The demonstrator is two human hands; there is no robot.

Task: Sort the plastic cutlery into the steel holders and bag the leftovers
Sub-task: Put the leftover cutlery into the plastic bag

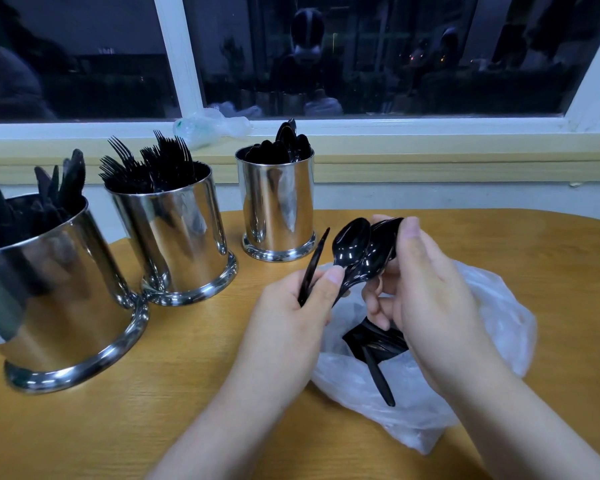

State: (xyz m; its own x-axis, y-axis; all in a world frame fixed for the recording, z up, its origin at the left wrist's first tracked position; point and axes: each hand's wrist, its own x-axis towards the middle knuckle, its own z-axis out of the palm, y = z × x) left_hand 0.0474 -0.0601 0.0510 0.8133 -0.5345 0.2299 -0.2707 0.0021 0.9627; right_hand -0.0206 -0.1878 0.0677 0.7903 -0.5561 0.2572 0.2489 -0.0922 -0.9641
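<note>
Head view: wooden desk (153,427) under a dark window (361,57), white frame. Three steel holders stand in a row on the left half. Near-left holder (59,299) carries black plastic knives (68,174), blades up. Middle holder (177,237) sits just beside it, bases about touching, packed with black forks (146,164), tines up. Far holder (278,206) stands apart, nearer the wall, filled with black spoons (284,143), bowls up.

Left hand (291,313) hovers over the desk centre, grip clamped on two pieces: a black spoon (350,244) pinched at its neck under the thumb, bowl up and facing camera, and a thin black knife (312,265) seen edge-on, sticking up between the fingers. Right hand (426,292) is just beside it, fingers curled round a second spoon (381,244), thumb on top of the bowl; the two spoon bowls overlap (touching, as far as it shows).

Clear plastic bag (499,317) lies crumpled on the desk below and behind the right hand, mouth open toward the camera. More black cutlery (374,344) lies inside, one handle (381,382) poking toward the near edge; type of those pieces unclear.

Another crumpled clear bag (212,126) sits on the window sill (430,133) behind the middle holder.
</note>
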